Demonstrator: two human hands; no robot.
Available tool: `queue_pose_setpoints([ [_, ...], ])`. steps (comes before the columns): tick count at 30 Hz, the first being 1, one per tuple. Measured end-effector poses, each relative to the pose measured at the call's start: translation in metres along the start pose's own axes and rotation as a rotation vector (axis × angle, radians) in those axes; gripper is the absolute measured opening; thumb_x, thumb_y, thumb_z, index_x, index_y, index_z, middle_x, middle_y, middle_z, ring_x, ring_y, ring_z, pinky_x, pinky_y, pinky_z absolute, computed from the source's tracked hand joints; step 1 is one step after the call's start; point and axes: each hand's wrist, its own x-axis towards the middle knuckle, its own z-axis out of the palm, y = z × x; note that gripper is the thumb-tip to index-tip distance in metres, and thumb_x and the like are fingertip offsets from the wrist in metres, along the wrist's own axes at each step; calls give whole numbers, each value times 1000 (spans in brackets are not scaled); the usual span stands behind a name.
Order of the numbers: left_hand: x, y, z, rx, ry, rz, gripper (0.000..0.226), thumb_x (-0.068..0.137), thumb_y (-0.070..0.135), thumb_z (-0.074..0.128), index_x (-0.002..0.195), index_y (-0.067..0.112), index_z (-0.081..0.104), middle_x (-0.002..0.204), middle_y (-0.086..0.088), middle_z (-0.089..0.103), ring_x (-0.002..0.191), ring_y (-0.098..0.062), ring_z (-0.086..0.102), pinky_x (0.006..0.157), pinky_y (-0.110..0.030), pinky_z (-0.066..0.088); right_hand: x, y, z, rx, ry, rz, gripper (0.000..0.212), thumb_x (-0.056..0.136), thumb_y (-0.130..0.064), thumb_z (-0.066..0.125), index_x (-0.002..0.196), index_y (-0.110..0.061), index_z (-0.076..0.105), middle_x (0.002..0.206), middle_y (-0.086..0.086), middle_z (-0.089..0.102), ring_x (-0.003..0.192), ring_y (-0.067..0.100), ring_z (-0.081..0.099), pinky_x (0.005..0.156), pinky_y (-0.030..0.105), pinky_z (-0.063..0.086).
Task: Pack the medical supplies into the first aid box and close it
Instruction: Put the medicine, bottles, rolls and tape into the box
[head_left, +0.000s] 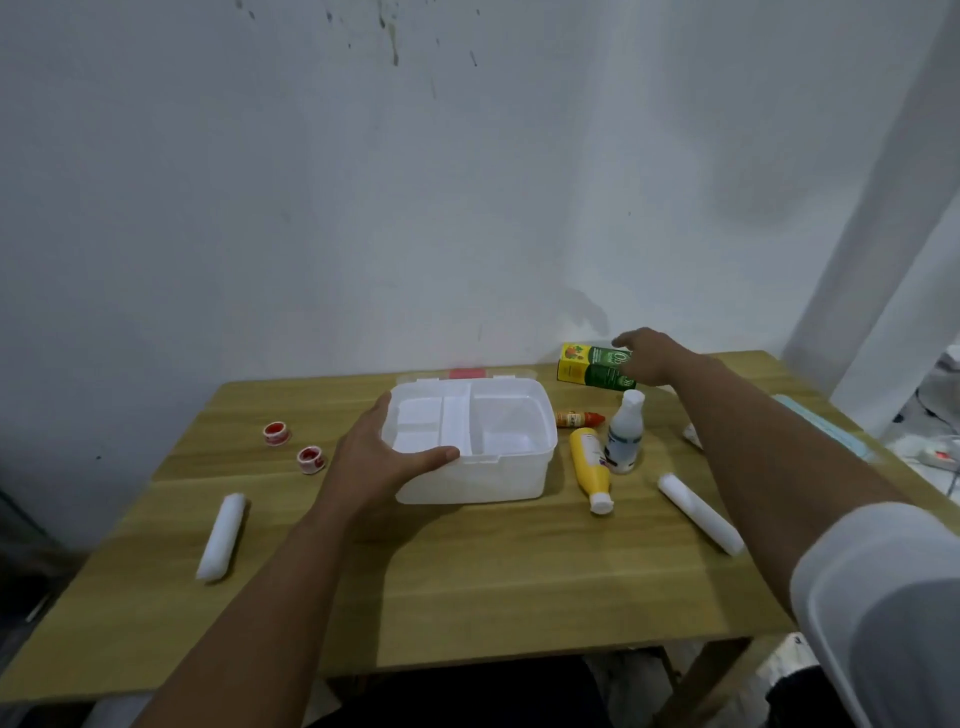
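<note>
An open white first aid box (519, 467) with an empty divided tray stands mid-table; its lid (467, 375) lies flat behind it. My left hand (376, 457) grips the box's front left corner, thumb on the rim. My right hand (647, 358) rests on the right end of a green and yellow carton (587, 364) at the back of the table. To the right of the box lie a small orange dropper bottle (579, 419), a yellow bottle (589, 467) on its side, an upright white bottle (626, 434) and a white gauze roll (698, 512).
Two small red tape rolls (275, 433) (310, 459) and another white gauze roll (222, 535) lie left of the box on the wooden table (493, 582). A white item (691, 435) sits partly hidden behind my right forearm. A blue packet (826, 431) lies near the right edge. A wall rises behind.
</note>
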Motion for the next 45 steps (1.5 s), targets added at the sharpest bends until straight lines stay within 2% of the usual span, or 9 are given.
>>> queue_pose_setpoints([
  [6,3,-1,3,-15,28,12,97,63,57,90,147,43,43,127,21,50,115,-11,48,75,-29,46,15,9,18,-85,-79,-55,55,86,-15,69,138,-11,52,130,14,62,114,34,60,93,39,49],
  [10,5,-1,4,-21,24,9,98,66,51,90,149,40,41,126,21,47,114,-10,45,77,-30,45,14,12,26,-104,58,-30,57,80,-20,74,135,-15,57,123,17,58,104,33,61,85,38,52],
  [17,7,2,1,-21,-29,19,96,62,63,87,145,40,44,131,14,56,115,-15,52,71,-24,46,-15,-7,-17,-60,121,-24,58,76,-20,81,130,-11,64,125,16,64,110,32,61,80,31,46],
  [22,-1,8,-3,-4,-32,20,105,55,72,84,146,37,45,137,9,59,114,-13,51,70,-23,44,-54,-50,-71,-7,187,-176,54,75,-21,83,127,-14,68,122,12,68,105,29,63,83,33,49],
  [26,-8,11,-5,13,-21,17,96,58,68,86,141,35,52,133,9,63,111,-13,54,70,-25,44,-95,-98,-87,4,-14,-302,51,74,-21,86,123,-21,70,112,1,67,100,21,61,77,30,45],
  [32,-15,8,-6,19,-7,-20,105,52,73,86,143,33,51,133,8,63,116,-17,58,71,-26,46,-124,-147,-55,-395,-132,-362,49,66,-28,90,112,-26,75,107,-2,67,95,21,62,71,30,49],
  [39,-19,6,-8,68,-30,-65,135,44,84,80,158,27,35,154,0,49,135,-26,49,95,-43,53,-127,-156,-8,-406,13,-466,39,72,-30,85,108,-24,70,105,-4,59,95,16,53,70,31,46],
  [41,-18,4,-10,67,-46,-38,130,42,84,80,154,31,40,149,4,53,128,-22,51,86,-38,52,-127,-158,4,-372,1,-488,37,73,-31,84,107,-25,70,102,-5,56,94,15,50,73,33,49],
  [45,-10,3,-19,35,-102,26,104,60,56,92,148,29,45,130,12,50,114,-13,45,78,-31,45,-122,-158,28,-275,-55,-491,37,74,-30,86,106,-23,71,101,-6,57,94,16,54,74,32,48],
])
